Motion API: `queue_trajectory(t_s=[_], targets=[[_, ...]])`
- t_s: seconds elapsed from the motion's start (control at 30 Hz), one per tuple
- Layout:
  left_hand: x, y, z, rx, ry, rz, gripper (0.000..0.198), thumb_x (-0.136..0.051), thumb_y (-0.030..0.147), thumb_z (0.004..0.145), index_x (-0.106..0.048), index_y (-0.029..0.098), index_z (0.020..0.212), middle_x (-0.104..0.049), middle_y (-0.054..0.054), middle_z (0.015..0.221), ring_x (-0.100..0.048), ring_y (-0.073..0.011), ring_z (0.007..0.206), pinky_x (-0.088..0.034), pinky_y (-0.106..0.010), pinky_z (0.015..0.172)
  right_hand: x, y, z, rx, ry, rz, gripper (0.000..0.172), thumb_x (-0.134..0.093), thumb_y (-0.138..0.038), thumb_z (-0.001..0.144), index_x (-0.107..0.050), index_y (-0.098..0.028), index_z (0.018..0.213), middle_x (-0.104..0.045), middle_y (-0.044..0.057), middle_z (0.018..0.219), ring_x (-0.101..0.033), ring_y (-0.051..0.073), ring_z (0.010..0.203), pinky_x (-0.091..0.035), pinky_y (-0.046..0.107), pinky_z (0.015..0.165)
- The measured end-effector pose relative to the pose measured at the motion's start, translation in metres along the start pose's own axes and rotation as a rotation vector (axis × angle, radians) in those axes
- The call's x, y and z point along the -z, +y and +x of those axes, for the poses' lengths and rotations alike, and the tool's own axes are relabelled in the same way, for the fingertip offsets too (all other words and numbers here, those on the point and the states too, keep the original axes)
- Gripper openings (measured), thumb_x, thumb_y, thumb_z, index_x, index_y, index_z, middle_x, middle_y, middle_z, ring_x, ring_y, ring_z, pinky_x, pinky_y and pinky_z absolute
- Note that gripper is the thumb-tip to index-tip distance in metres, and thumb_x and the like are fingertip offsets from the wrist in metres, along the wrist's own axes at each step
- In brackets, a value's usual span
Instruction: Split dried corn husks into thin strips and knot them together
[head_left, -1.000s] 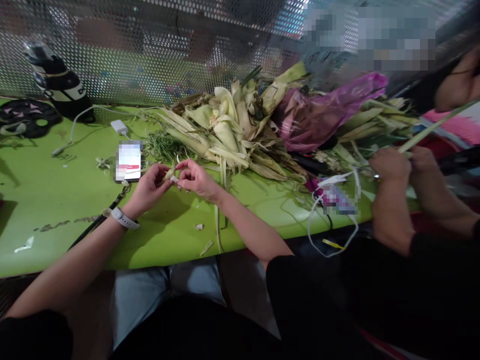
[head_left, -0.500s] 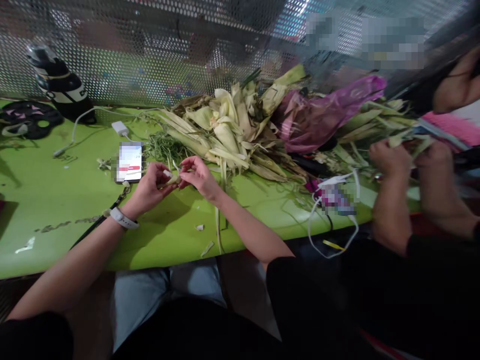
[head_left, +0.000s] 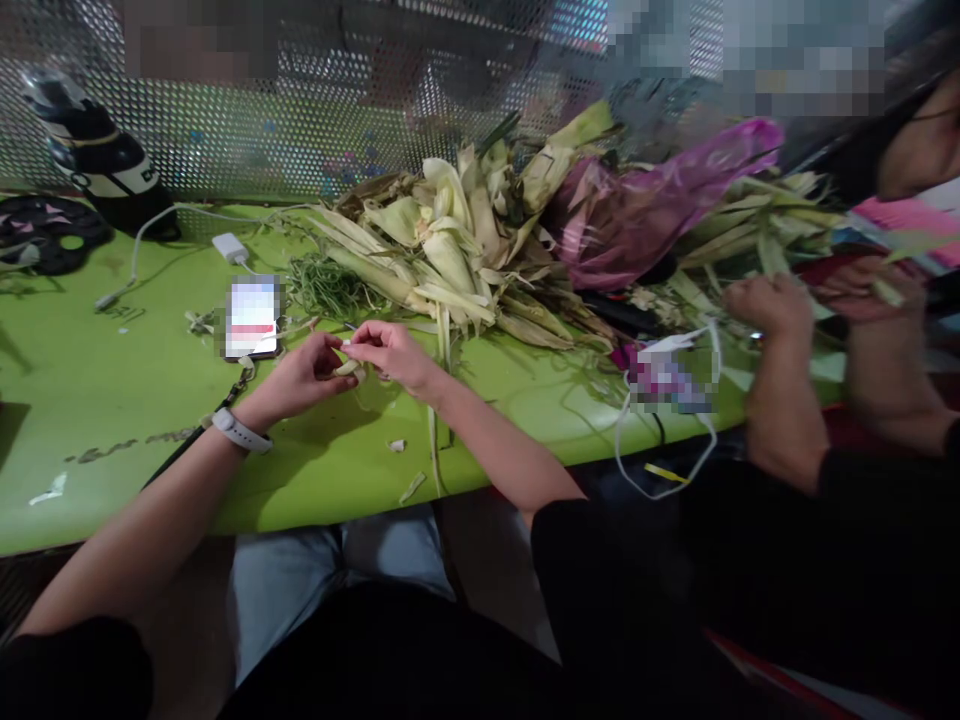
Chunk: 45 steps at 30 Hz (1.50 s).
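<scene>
My left hand (head_left: 306, 374), with a white band on the wrist, pinches a small pale strip of corn husk (head_left: 347, 369) above the green table (head_left: 330, 470). Close against it, my right hand (head_left: 391, 355) is closed in a pinch on the same piece; the fingers hide much of it. Just beyond my hands lie a tangle of thin green strands (head_left: 330, 285) and a big pile of pale corn husks (head_left: 450, 250). A lit phone (head_left: 253, 318) lies beside my left hand, with a strap running toward the table's front edge.
A pink plastic bag (head_left: 622, 220) rests against the husks. To the right, a co-worker's hands (head_left: 772, 310) handle husk strips. A dark bottle (head_left: 97, 160) stands at the back left near a white charger (head_left: 229, 248). A looped white cable (head_left: 619, 440) hangs over the front edge.
My hands have drawn closer together, and my right fingers have come down onto the husk strip. The co-worker's hands have moved apart. The view has shifted slightly.
</scene>
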<state>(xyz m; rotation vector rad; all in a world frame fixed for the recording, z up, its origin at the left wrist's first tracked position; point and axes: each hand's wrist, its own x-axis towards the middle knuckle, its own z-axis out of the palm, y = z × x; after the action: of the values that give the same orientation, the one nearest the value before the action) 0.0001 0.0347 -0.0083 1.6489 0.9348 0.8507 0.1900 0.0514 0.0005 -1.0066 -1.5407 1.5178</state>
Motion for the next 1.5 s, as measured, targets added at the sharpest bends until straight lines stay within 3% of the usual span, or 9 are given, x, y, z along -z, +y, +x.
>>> queue_trajectory(t_s=[0.1,0.2,0.3,0.6,0.83,0.97,1.1,1.33,1.5], targets=[[0.0,0.009,-0.001,0.071,-0.106,0.018,0.022,-0.07,0.028,0.077,-0.068,0.016,0.096,-0.064,-0.002,0.08,-0.057,-0.0136,0.071,-0.045,-0.025,0.066,0.0,-0.007,-0.002,0.038,0.066,-0.016,0.028,-0.081,-0.036,0.071,-0.062,-0.015,0.074,-0.054,-0.005,0.062,-0.04,0.004,0.051,-0.032,0.018,0.045],[-0.002,0.009,-0.002,0.173,-0.029,-0.139,0.027,-0.058,0.039,0.087,-0.073,0.017,0.09,-0.069,-0.006,0.085,-0.059,-0.0155,0.074,-0.047,-0.027,0.067,-0.001,-0.009,-0.004,0.058,0.064,-0.016,0.029,-0.082,-0.038,0.069,-0.064,-0.015,0.074,-0.052,-0.005,0.06,-0.039,0.006,0.052,-0.031,0.021,0.048],[-0.005,0.007,-0.003,0.196,0.003,-0.156,0.033,-0.062,0.047,0.086,-0.076,0.017,0.082,-0.07,-0.005,0.079,-0.059,-0.0146,0.072,-0.047,-0.026,0.068,-0.003,-0.01,-0.004,0.084,0.066,-0.003,0.031,-0.083,-0.04,0.067,-0.066,-0.015,0.074,-0.049,-0.005,0.057,-0.034,0.006,0.052,-0.028,0.022,0.048],[-0.022,0.023,-0.008,0.257,-0.198,-0.152,0.031,-0.07,0.049,0.079,-0.08,0.019,0.085,-0.075,-0.005,0.08,-0.064,-0.0171,0.076,-0.05,-0.027,0.073,0.0,-0.007,0.001,0.168,0.156,-0.093,0.038,-0.078,-0.052,0.07,-0.062,-0.018,0.071,-0.039,-0.006,0.056,-0.03,0.009,0.054,-0.026,0.026,0.051],[-0.021,0.014,-0.007,0.206,0.053,-0.15,0.038,-0.062,0.054,0.086,-0.075,0.019,0.091,-0.068,-0.003,0.08,-0.052,-0.0096,0.062,-0.041,-0.02,0.057,0.012,-0.009,0.0,0.257,0.196,-0.212,0.042,-0.057,-0.061,0.087,-0.057,-0.019,0.079,-0.05,-0.002,0.072,-0.047,0.011,0.066,-0.038,0.026,0.061],[-0.02,0.011,-0.007,0.207,0.11,-0.21,0.038,-0.06,0.054,0.087,-0.072,0.02,0.1,-0.064,-0.003,0.083,-0.046,-0.008,0.058,-0.037,-0.019,0.049,0.013,-0.01,-0.002,0.108,0.018,-0.257,0.052,-0.056,-0.067,0.085,-0.05,-0.019,0.065,-0.044,-0.004,0.059,-0.04,0.01,0.054,-0.033,0.025,0.053],[-0.018,0.008,-0.006,0.204,0.176,-0.296,0.033,-0.064,0.051,0.085,-0.073,0.02,0.093,-0.066,-0.004,0.085,-0.043,-0.0073,0.057,-0.031,-0.019,0.047,0.004,-0.012,-0.006,0.161,0.011,-0.219,0.052,-0.061,-0.068,0.08,-0.052,-0.019,0.067,-0.043,-0.005,0.058,-0.037,0.009,0.053,-0.03,0.025,0.051],[-0.014,0.006,-0.004,0.189,0.16,-0.316,0.025,-0.071,0.04,0.08,-0.07,0.017,0.07,-0.048,0.002,0.057,-0.033,-0.0071,0.047,-0.024,-0.022,0.044,0.008,-0.009,-0.003,0.193,0.137,-0.258,0.052,-0.059,-0.069,0.081,-0.049,-0.02,0.066,-0.041,-0.005,0.058,-0.035,0.009,0.054,-0.029,0.025,0.051],[-0.018,0.009,-0.005,0.238,0.143,-0.377,0.03,-0.072,0.042,0.079,-0.061,0.017,0.067,-0.045,0.004,0.051,-0.038,-0.0061,0.043,-0.028,-0.021,0.043,0.018,-0.002,0.003,0.279,0.184,-0.41,0.053,-0.052,-0.069,0.085,-0.047,-0.02,0.066,-0.042,-0.004,0.06,-0.039,0.011,0.057,-0.033,0.026,0.057]])
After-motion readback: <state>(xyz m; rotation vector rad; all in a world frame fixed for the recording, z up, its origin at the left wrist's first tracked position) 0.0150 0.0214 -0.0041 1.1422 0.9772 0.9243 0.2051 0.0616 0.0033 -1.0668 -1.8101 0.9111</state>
